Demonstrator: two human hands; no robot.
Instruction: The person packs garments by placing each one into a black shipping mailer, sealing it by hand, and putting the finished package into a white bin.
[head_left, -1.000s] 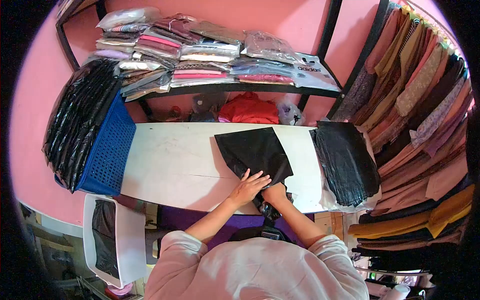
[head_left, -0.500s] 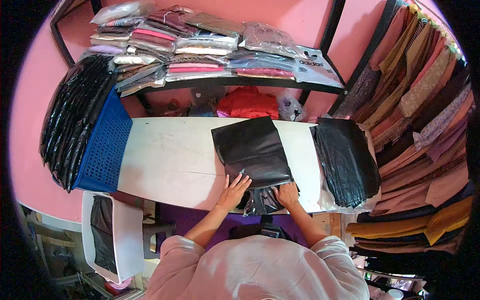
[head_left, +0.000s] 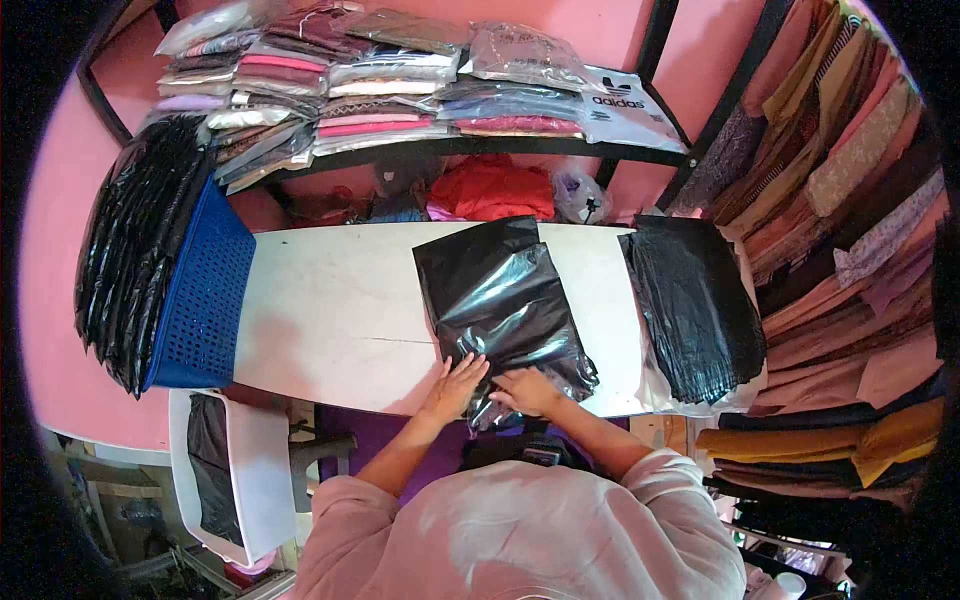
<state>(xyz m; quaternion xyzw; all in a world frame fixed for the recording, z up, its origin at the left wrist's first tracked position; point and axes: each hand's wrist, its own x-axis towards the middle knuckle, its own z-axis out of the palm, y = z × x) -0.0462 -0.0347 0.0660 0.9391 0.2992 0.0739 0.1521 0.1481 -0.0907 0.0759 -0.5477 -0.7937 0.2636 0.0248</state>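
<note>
White table: black bag at near edge, long axis near-far, far end leaning left; wider tabletop on left. Left hand flat, fingers slightly apart; right hand bent, grip unclear.

Overlapping plastic bags on worktop, right of centre, reaching near edge. Bag stack along right edge. Basket at left edge, bag bundle in it. Tub before near left corner, plastic sheet inside. Behind far edge, shelf bearing packaged garments; cloth heap beneath. Hanging garments beyond right edge.
</note>
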